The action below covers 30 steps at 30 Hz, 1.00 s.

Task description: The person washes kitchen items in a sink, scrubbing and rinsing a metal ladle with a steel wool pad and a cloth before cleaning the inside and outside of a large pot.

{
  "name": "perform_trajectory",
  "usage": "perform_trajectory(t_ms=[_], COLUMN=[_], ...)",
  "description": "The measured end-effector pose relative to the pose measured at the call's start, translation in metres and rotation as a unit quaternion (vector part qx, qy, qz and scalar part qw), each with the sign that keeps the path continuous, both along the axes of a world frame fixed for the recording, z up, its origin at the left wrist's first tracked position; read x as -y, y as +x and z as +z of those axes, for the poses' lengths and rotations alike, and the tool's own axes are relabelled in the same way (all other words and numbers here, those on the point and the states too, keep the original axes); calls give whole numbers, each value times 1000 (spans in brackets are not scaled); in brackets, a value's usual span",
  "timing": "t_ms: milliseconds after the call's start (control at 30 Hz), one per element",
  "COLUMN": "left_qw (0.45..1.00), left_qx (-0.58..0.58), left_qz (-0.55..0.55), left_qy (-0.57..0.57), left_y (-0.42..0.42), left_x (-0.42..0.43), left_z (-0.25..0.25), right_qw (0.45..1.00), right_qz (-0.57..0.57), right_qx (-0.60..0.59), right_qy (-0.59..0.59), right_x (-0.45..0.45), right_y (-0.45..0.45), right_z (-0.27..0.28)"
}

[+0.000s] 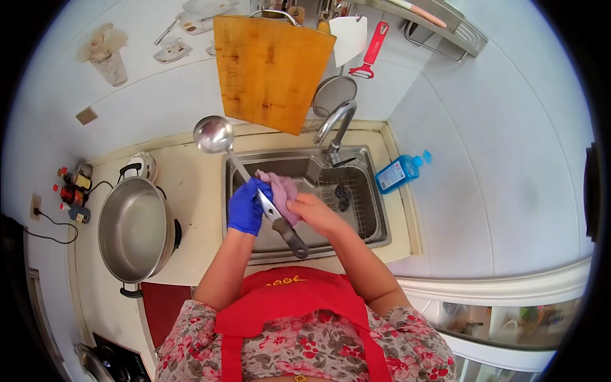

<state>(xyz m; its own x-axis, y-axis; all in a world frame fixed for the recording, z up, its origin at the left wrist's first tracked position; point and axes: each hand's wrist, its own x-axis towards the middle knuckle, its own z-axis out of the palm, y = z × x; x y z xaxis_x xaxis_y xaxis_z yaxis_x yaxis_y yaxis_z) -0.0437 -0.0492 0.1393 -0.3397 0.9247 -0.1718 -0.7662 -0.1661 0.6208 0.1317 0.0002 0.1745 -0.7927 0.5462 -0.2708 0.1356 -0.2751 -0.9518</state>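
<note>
While my gloved L fingers (259, 186) hold the ladle (265, 202) & hide part of it, my R fingers (301, 204) pinch a pink cloth (282, 186), w/ most tips out of sight.

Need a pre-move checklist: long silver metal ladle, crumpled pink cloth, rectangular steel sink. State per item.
1. Ladle gripped: ok, in the blue-gloved left hand.
2. Cloth held: ok, bunched in the bare right hand beside the ladle's shaft.
3. Gloves on both hands: not ok, only the left is gloved.
4. Curved chrome faucet off: ok, no stream visible.
5. Ladle's dark handle clear of the sink: cannot tell; it overlaps the near rim in view, gap unclear.
6. Ladle dry: cannot tell, too small to judge.
</note>
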Motion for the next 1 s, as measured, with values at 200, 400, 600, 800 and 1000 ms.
perform_trajectory(t_ms=[200,400,600,800,1000], left_qw=[999,998,998,996,994], left_qx=[-12,-35,-30,-9,19], left_qz=[-17,-43,-59,-94,-101], left_qy=[-31,8,-16,5,-45], left_y=[-7,-5,4,24,28], left_x=[0,-4,-7,-6,-8], left_z=[-8,-20,-29,-27,-30], right_qw=[992,965,869,876,690], right_qz=[-56,-255,-477,-478,-487], right_qx=[-56,9,-120,-69,86], right_qy=[-99,-58,-52,4,528], right_x=[13,-1,-26,-53,-87], right_y=[58,112,143,144,109], right_z=[-47,-61,-56,-35,9])
